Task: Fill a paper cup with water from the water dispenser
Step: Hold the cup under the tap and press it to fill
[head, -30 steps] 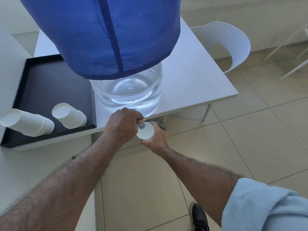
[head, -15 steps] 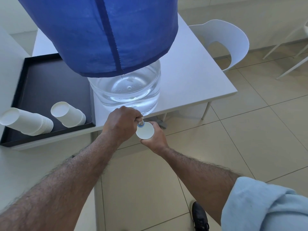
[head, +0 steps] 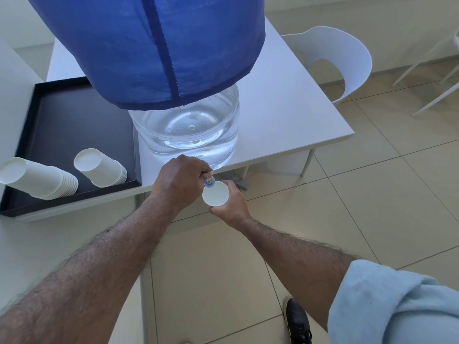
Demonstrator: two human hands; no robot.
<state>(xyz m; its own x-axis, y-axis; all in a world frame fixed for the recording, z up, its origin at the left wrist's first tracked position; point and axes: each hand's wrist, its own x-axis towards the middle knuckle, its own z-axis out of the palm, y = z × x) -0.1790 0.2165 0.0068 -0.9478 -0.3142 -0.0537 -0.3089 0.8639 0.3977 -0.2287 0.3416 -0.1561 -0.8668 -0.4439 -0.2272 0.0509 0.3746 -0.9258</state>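
Note:
A big clear water bottle (head: pixel 188 135) under a blue cloth cover (head: pixel 149 45) stands on the white table (head: pixel 285 115) at its near edge. Its small tap (head: pixel 209 182), with a blue ring, sticks out over the edge. My left hand (head: pixel 180 182) is closed on the tap. My right hand (head: pixel 229 203) grips a white paper cup (head: pixel 215 194) upright right below the tap, its mouth facing me. Whether water flows is too small to tell.
A black tray (head: pixel 69 115) at the left holds two lying stacks of paper cups (head: pixel 37 178) (head: pixel 100 167). A white chair (head: pixel 332 53) stands beyond the table's right side. Tiled floor spreads below and right; my dark shoe (head: pixel 296 321) is at the bottom.
Both hands and the cup keep their place at the tap. The view has shifted only slightly.

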